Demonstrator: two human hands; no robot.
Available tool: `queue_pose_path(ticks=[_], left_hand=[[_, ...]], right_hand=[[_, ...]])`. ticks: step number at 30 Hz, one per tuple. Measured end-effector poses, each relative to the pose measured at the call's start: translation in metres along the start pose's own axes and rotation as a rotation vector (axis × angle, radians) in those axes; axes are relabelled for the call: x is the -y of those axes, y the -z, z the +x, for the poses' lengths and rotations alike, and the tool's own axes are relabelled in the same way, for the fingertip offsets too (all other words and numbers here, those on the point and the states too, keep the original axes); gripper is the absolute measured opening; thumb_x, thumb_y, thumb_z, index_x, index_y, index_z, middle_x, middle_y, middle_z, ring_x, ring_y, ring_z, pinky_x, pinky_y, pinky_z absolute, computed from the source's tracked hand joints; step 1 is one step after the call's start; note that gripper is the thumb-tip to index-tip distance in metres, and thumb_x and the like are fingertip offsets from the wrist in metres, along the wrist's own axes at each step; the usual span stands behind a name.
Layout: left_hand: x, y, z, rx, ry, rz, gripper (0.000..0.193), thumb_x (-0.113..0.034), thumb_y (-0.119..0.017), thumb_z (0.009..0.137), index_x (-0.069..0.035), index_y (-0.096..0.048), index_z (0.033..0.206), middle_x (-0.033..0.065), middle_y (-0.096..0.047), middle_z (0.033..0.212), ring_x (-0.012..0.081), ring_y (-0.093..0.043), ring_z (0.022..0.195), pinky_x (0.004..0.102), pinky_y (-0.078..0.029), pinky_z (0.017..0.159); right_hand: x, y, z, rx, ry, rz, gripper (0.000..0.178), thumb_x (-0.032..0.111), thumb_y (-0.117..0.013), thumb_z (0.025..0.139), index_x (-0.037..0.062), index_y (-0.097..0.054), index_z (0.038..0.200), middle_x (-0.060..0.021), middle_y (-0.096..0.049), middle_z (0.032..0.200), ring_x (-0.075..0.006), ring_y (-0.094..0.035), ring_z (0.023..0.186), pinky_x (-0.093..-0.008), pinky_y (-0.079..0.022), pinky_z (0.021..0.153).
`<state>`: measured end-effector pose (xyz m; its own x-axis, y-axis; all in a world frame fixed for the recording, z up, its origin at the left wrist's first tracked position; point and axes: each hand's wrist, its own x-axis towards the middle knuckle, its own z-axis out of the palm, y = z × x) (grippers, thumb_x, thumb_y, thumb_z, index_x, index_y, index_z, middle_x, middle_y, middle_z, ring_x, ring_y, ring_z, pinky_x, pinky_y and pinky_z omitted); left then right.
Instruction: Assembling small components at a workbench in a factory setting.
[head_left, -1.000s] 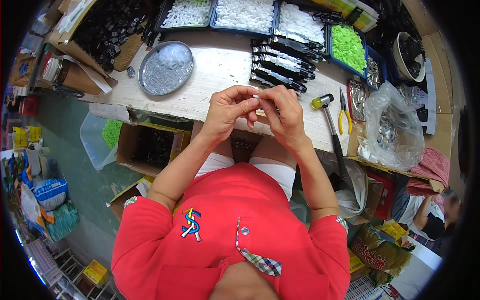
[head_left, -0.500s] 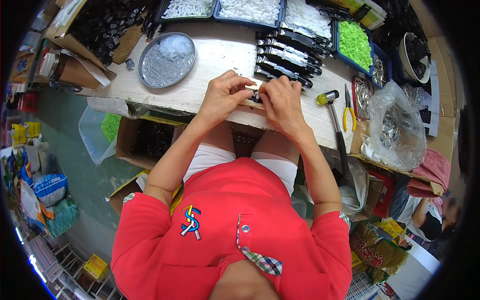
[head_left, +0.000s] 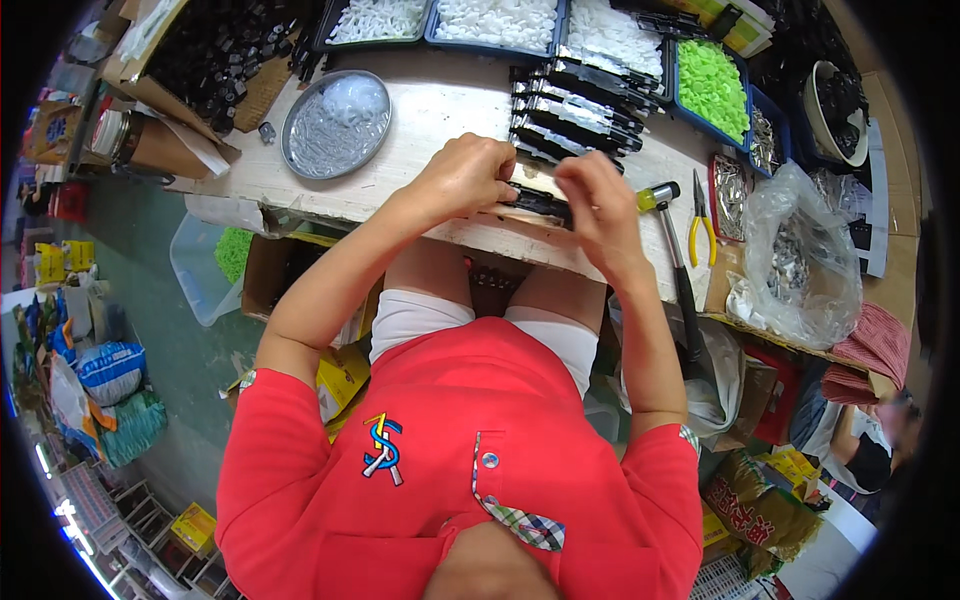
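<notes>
The black strip part [head_left: 538,203] lies crosswise at the near edge of the surface [head_left: 420,150], below the row of black strips [head_left: 575,110], left hand [head_left: 462,178] clenched over its left end, right hand's [head_left: 598,205] fingers pinching its right end.

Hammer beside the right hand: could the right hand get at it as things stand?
Probably yes: the hammer lies uncovered on the table just beyond the right hand, though that hand now holds a black part.

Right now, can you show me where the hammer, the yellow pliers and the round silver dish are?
hammer [head_left: 662,196], head view, on its head.
yellow pliers [head_left: 700,228], head view, on the yellow handles.
round silver dish [head_left: 296,130], head view, on its left rim.
</notes>
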<state>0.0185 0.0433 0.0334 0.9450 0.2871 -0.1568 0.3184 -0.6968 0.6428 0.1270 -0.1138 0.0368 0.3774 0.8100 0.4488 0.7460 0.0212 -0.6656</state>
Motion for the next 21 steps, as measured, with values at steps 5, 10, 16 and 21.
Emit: queue_pose_path(ticks=[5,10,16,21], left_hand=[[-0.003,0.030,0.024,0.061,-0.004,-0.187,0.012,-0.006,-0.066,0.075,-0.002,-0.063,0.085,0.0057,-0.061,0.064,0.0098,-0.055,0.057,0.0251,-0.044,0.046],[-0.042,0.056,0.134,-0.418,-0.381,0.239,0.012,-0.011,-0.065,0.072,-0.005,-0.065,0.082,0.0123,-0.064,0.078,0.0275,-0.061,0.071,0.0346,-0.048,0.064],[-0.049,0.040,0.218,-0.187,-0.364,0.744,0.014,-0.008,-0.059,0.065,-0.004,-0.067,0.076,0.0188,-0.064,0.080,0.0344,-0.062,0.079,0.0426,-0.050,0.070],[-0.044,0.040,0.218,-0.265,-0.413,0.594,0.011,0.000,-0.055,0.063,-0.002,-0.064,0.068,0.0198,-0.062,0.073,0.0358,-0.062,0.073,0.0404,-0.050,0.065]], right_hand=[[-0.024,0.052,-0.018,-0.219,-0.252,0.088,0.006,-0.003,-0.056,0.079,0.0000,-0.054,0.084,-0.0096,-0.052,0.074,-0.0203,-0.052,0.064,-0.0282,-0.041,0.057],[-0.037,0.064,-0.024,-0.279,-0.289,0.074,0.004,-0.001,-0.057,0.080,-0.0001,-0.054,0.083,-0.0096,-0.051,0.073,-0.0204,-0.050,0.062,-0.0283,-0.040,0.055],[-0.047,0.061,-0.026,-0.233,-0.265,0.040,0.005,-0.003,-0.056,0.078,0.0007,-0.053,0.081,-0.0108,-0.051,0.073,-0.0234,-0.052,0.063,-0.0298,-0.040,0.055],[-0.051,0.069,-0.037,-0.241,-0.254,0.009,0.003,-0.003,-0.054,0.081,0.0001,-0.055,0.082,-0.0038,-0.050,0.072,-0.0083,-0.046,0.055,-0.0212,-0.036,0.049]])
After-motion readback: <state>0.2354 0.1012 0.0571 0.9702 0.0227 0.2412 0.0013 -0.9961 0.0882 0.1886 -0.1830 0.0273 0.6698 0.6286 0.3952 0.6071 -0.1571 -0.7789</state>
